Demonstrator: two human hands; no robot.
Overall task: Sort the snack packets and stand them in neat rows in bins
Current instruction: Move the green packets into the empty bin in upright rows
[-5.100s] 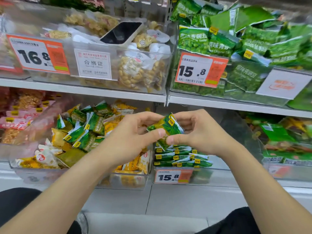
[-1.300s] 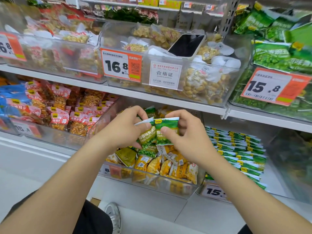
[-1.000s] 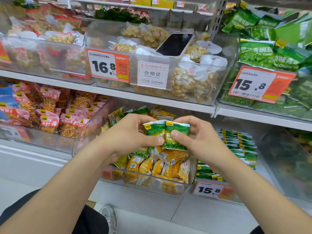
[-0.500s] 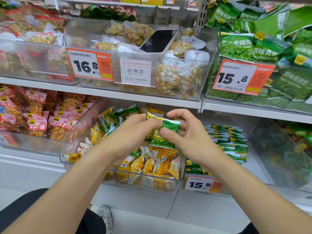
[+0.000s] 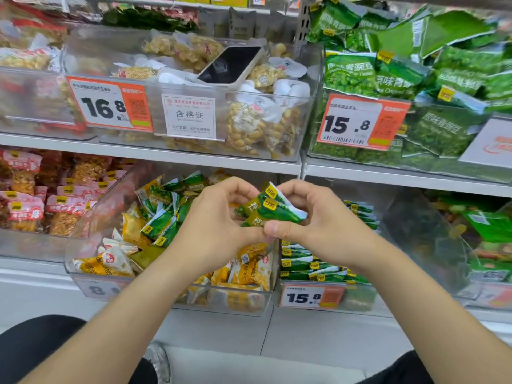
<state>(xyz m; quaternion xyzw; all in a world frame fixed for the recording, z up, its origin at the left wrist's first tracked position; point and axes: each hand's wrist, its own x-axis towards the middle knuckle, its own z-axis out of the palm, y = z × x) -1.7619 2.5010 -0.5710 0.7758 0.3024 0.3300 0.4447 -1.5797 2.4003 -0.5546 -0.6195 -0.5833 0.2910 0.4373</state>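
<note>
While pinching green packets [image 5: 270, 210] between curled left hand [image 5: 219, 225] and right hand [image 5: 318, 225], long axis 10-to-4, aim for row bin [image 5: 360, 297] at 4 o'clock, right hand nearer.

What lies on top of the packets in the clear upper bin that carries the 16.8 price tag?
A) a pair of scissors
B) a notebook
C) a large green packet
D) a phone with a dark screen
D: a phone with a dark screen rests face up on the nut packets in the upper bin, behind the 16.8 tag.
</note>
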